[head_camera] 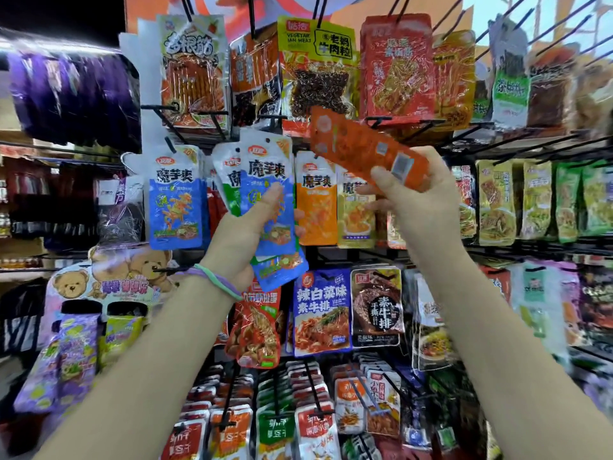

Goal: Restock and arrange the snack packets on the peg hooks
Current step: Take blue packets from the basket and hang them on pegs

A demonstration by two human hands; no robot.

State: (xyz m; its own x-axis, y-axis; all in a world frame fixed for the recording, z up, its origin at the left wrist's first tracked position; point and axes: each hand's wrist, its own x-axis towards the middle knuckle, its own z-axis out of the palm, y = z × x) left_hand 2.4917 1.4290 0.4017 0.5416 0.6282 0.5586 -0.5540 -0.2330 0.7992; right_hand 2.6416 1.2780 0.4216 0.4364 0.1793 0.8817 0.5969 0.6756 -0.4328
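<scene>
Snack packets, blue ones, sit fanned upright in the raised left hand, thumb pressed across their front, before the peg hooks of the rack. Beside it the right hand, wrist bent back, pinches an orange packet by its lower end, tilted up-left toward the upper row.

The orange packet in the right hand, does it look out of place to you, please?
Yes. The orange packet is off any hook, held slanted and back side out by the right hand, while hung packets face forward. The left hand holds loose blue packets too.
</scene>
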